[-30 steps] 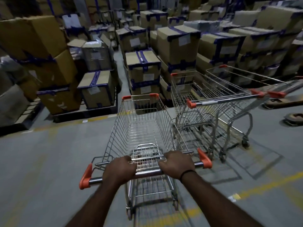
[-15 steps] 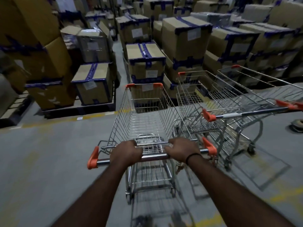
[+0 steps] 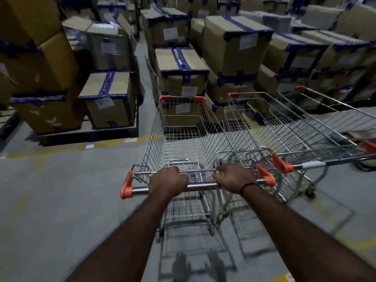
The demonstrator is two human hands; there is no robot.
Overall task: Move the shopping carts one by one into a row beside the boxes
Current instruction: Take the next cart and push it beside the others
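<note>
A wire shopping cart [image 3: 183,139] with orange corner caps stands in front of me, its nose close to the stacked boxes [image 3: 182,78]. My left hand [image 3: 167,183] and my right hand [image 3: 234,180] both grip its chrome handle bar [image 3: 201,186]. Right beside it on the right stands a second cart [image 3: 270,135], nose toward the boxes, its orange handle end next to mine. A third cart [image 3: 333,115] stands further right, partly cut off by the frame edge.
Cardboard boxes with blue tape [image 3: 236,43] fill the far side on pallets. A narrow aisle [image 3: 142,64] runs between stacks. More boxes on a pallet [image 3: 107,98] stand at the left. A yellow floor line [image 3: 105,144] runs along the pallets. Grey floor [image 3: 61,200] spreads to my left.
The cart in my hands has rolled forward toward the boxes and drawn level alongside the second cart. Both hands stayed on the handle bar.
</note>
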